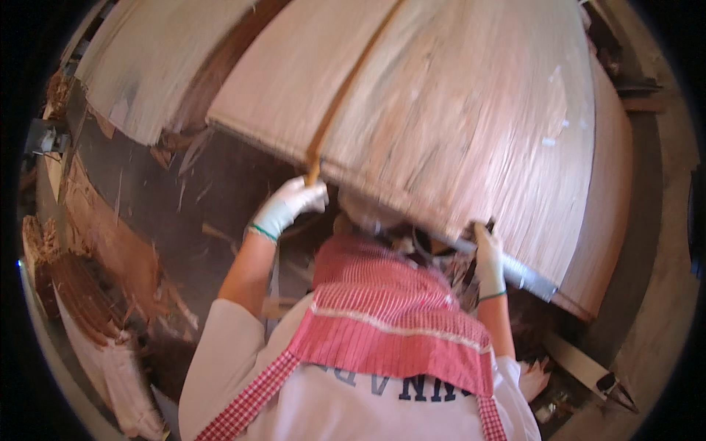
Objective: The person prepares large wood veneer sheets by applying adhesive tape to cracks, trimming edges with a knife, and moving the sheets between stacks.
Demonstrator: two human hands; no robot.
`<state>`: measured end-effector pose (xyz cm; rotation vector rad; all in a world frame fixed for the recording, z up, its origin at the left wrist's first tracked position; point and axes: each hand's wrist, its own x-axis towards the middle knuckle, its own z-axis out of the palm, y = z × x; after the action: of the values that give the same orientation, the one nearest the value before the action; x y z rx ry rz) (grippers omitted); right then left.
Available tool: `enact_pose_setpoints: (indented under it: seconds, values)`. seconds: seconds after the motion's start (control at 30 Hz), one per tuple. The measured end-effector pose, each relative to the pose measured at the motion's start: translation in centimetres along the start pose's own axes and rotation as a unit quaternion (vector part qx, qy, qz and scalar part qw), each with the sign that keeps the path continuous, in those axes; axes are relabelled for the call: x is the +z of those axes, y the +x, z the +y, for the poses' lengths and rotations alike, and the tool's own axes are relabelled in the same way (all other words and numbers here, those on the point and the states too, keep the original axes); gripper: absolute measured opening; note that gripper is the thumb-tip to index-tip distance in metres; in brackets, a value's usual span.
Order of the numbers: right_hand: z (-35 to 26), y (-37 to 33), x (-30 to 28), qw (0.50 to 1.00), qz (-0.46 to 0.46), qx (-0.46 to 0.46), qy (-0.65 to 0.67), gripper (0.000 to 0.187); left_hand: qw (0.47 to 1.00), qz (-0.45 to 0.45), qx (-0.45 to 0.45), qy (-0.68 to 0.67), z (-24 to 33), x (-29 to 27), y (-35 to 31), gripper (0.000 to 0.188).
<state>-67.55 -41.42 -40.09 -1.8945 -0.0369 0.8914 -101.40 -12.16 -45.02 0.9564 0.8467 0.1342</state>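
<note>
A broad sheet of pinkish wood veneer spreads out ahead of me, its near edge crossing just beyond my hands. Along it runs a narrow yellow-brown strip, and my left hand, in a white glove with a green cuff, is closed on the strip's near end. Farther right, my right hand, gloved the same way, is closed at the sheet's near edge. A small dark thing shows by its fingertips; what it grips is unclear. Beside that hand a silvery tube-like piece lies along the edge.
Another pale veneer sheet lies at the far left. Torn wood scraps and a bundle of brown strips lie on the left. A pale bar is at the lower right. My red checked apron fills the lower middle.
</note>
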Motion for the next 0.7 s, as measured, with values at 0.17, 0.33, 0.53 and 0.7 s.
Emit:
enact_pose_setpoints:
  seconds: [0.17, 0.33, 0.53, 0.7]
  values:
    - [-2.7, -0.7, 4.9, 0.997, -0.08, -0.007, 0.02, 0.026, 0.99, -0.073, -0.079, -0.089, 3.1, 1.6, 1.0, 0.024]
    - [-6.2, -1.3, 11.0, 0.978, -0.204, -0.047, -0.002, 0.032, 0.997, -0.011, 0.058, -0.049, 3.4, 2.8, 0.0, 0.024]
    - [-11.2, -2.7, 16.7, 0.96, -0.253, -0.113, -0.034, 0.034, 0.987, 0.08, 0.079, 0.118, 5.2, 10.2, -1.5, 0.023]
    - [-9.8, -0.5, 13.8, 0.971, -0.171, -0.168, -0.021, 0.031, 0.991, 0.057, 0.098, 0.066, 2.6, 16.9, -1.5, 0.025]
